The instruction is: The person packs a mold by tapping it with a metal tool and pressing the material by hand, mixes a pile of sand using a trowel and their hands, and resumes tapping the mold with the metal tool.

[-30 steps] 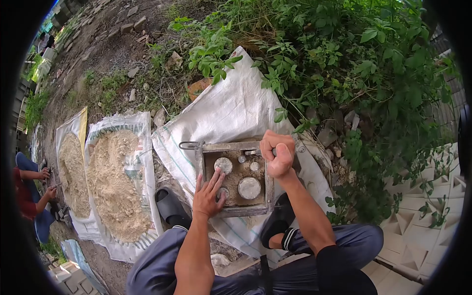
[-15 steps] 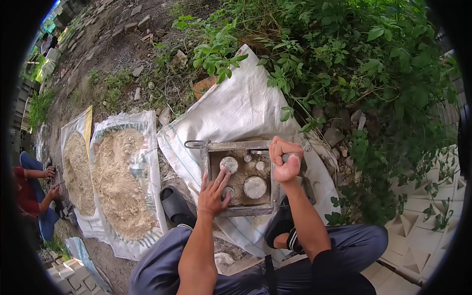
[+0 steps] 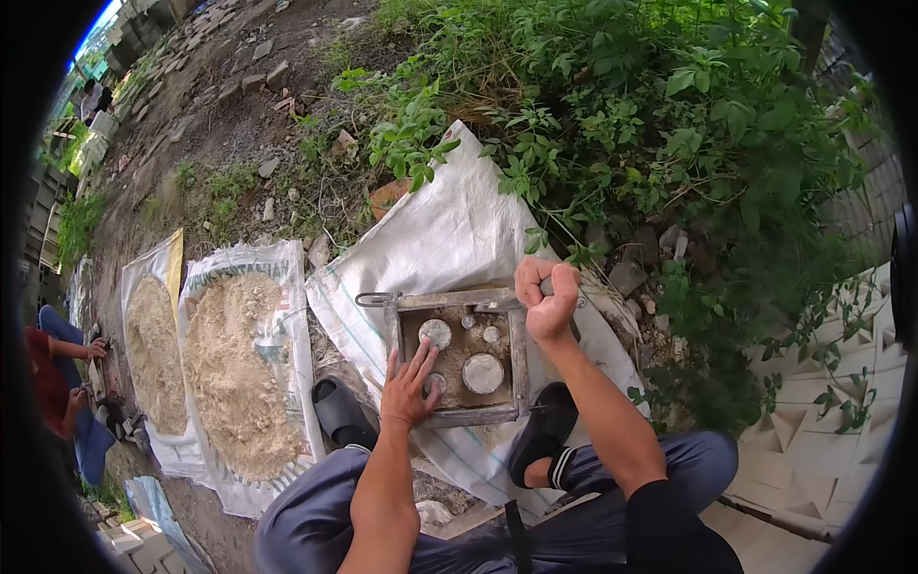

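Note:
A rectangular frame [image 3: 457, 417] stands on a white woven sack, with sand inside it. Several round, pale metallic discs sit in the sand, among them a large disc [image 3: 483, 374] and a smaller disc [image 3: 434, 333]. My left hand [image 3: 408, 390] lies over the frame's near left part, fingers spread, the fingertips at the smaller disc and the thumb by another disc that it partly covers. Above the frame's far right corner, my right hand [image 3: 548, 298] is closed in a fist around a grey, rounded object [image 3: 547, 286]; most of it is hidden.
Beneath the frame spreads the white sack [image 3: 449, 215]. To the left are two sand heaps [image 3: 234, 368] on sacks, and beyond them another person [image 3: 57, 383] crouches. Green plants [image 3: 612, 143] grow at the back and right. Patterned pale blocks [image 3: 813, 450] stand at right.
My right fist has risen slightly relative to the frame, still around the grey object. My left hand stays on the discs. The whole view has shifted a little.

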Action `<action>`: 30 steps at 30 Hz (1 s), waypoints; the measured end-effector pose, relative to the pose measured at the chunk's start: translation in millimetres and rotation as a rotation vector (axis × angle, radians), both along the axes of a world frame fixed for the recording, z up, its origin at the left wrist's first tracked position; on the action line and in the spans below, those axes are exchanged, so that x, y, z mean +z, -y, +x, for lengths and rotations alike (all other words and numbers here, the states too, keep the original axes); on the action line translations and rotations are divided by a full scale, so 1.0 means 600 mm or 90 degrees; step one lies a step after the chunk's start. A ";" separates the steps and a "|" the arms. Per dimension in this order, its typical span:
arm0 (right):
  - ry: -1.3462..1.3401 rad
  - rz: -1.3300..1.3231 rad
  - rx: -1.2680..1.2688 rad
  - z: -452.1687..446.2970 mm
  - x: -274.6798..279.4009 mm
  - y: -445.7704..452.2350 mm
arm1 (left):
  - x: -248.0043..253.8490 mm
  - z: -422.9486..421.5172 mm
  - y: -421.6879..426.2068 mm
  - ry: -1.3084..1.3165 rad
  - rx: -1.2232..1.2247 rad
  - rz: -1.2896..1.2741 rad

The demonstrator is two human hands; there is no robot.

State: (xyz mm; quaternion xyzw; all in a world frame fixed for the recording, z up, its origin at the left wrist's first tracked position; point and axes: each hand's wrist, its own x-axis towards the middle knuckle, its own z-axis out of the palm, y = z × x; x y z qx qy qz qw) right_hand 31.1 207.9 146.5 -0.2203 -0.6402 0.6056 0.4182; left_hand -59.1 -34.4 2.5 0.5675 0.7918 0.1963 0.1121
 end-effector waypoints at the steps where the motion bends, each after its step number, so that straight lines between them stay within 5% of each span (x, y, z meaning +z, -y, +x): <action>1: -0.019 -0.011 0.028 0.003 0.043 -0.007 | 0.003 0.000 0.001 0.006 -0.003 0.000; 8: -0.053 0.069 0.178 0.080 0.249 0.000 | 0.009 0.006 0.005 -0.002 -0.005 0.032; 18: 0.053 -0.058 0.114 0.149 0.271 0.012 | 0.035 0.025 -0.114 -0.045 -0.035 0.194; 20: 0.152 -0.050 0.011 0.146 0.266 0.000 | 0.047 0.039 -0.158 0.040 -0.083 0.153; 24: 0.130 0.011 -0.061 0.135 0.269 -0.008 | 0.014 0.047 -0.218 -0.046 -0.074 0.138; 26: 0.139 0.029 -0.045 0.137 0.265 -0.016 | 0.019 0.050 -0.238 -0.114 -0.112 -0.067; 30: 0.092 0.163 -0.015 0.145 0.268 -0.027 | -0.002 0.058 -0.252 -0.110 -0.115 -0.182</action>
